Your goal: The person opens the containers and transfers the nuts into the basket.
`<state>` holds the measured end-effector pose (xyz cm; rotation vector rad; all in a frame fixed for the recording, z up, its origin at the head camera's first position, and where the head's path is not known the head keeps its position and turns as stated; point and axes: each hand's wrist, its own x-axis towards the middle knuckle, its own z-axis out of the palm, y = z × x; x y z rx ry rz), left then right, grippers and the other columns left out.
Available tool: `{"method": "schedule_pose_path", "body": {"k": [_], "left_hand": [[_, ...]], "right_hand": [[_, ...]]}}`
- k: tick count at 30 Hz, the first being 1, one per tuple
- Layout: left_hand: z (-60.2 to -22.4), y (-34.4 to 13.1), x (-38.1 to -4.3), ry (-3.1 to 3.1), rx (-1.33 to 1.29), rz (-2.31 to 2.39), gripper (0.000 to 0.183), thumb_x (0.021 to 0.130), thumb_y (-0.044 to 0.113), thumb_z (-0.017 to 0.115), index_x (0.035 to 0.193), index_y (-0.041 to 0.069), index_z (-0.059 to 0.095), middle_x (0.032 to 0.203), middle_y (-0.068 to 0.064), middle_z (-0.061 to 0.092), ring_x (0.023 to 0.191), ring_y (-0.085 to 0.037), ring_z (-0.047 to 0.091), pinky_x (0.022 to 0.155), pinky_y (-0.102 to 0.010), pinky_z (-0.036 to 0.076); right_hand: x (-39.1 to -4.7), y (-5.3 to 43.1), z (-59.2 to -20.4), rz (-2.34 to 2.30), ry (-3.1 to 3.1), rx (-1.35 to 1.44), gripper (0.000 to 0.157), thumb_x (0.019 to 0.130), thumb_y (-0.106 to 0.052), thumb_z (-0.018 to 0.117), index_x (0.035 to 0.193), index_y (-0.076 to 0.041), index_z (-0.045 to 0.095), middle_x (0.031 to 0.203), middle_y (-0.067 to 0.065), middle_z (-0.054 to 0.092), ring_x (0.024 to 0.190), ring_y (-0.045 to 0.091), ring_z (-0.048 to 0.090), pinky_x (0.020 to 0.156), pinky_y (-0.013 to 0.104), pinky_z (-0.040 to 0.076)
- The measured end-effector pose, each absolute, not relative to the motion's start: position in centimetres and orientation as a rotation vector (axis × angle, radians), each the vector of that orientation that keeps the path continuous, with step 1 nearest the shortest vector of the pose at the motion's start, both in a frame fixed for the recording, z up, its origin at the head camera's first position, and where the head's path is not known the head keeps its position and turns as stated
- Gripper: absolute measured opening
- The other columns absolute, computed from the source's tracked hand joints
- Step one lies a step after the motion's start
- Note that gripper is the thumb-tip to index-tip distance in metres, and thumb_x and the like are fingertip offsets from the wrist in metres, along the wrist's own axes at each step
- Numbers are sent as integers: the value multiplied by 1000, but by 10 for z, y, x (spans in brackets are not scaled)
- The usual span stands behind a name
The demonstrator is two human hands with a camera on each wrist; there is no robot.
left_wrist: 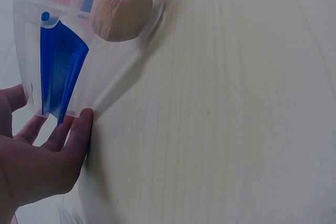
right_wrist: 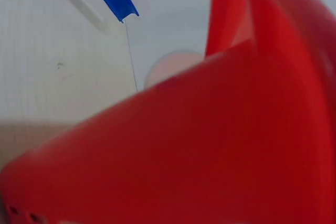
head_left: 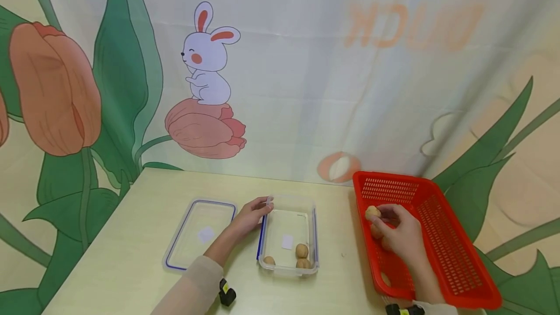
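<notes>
My left hand (head_left: 251,217) grips the left rim of a clear plastic food container (head_left: 316,237) with blue side latches. In the left wrist view the thumb and fingers (left_wrist: 84,124) are bent about its wall beside a blue latch (left_wrist: 60,72). Inside the container, walnuts (head_left: 302,251) lie near the front wall. Over at the right, my right hand (head_left: 402,235) pinches a walnut (head_left: 373,212) between thumb and fingers, within the red plastic basket (head_left: 463,237). More walnuts (head_left: 377,231) sit under that hand, partly hidden by it. The basket wall (right_wrist: 173,150) blocks the right hand in the right wrist view.
Left of the container lies its flat clear lid (head_left: 201,235) with a blue seal. All stand on a pale wood-grain table (head_left: 337,266). A printed curtain (head_left: 284,86) hangs along the table's back edge. Another walnut (head_left: 385,279) rests near the basket's front left corner.
</notes>
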<state>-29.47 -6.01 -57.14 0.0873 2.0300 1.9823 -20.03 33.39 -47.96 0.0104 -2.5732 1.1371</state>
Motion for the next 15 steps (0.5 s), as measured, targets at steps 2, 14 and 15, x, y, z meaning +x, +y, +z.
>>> {"method": "schedule_pose_path", "body": {"k": [2, 14, 15], "left_hand": [[-571, -60, -295, 2030, 93, 1982, 47, 110, 27, 61, 151, 6, 55, 156, -25, 49, 145, -44, 46, 112, -68, 43], [-567, -61, -292, 2035, 102, 1972, 48, 110, 27, 59, 153, 6, 53, 158, -25, 47, 146, -45, 45, 113, -67, 41], [-567, -61, -292, 2034, 102, 1969, 48, 110, 27, 59, 153, 6, 53, 158, -25, 47, 146, -45, 45, 114, -67, 41]], "right_hand": [[-200, 337, -482, 1116, -2579, 2, 41, 96, -29, 83, 124, -2, 69, 115, 15, 73, 105, 31, 69, 81, 8, 49], [-200, 345, -498, 1059, -2642, -37, 39, 96, -28, 82, 123, -2, 69, 111, 14, 75, 101, 29, 71, 79, 17, 54], [-200, 346, -498, 1053, -2645, -37, 39, 96, -28, 82, 123, -3, 69, 111, 14, 75, 101, 29, 71, 79, 18, 54]]}}
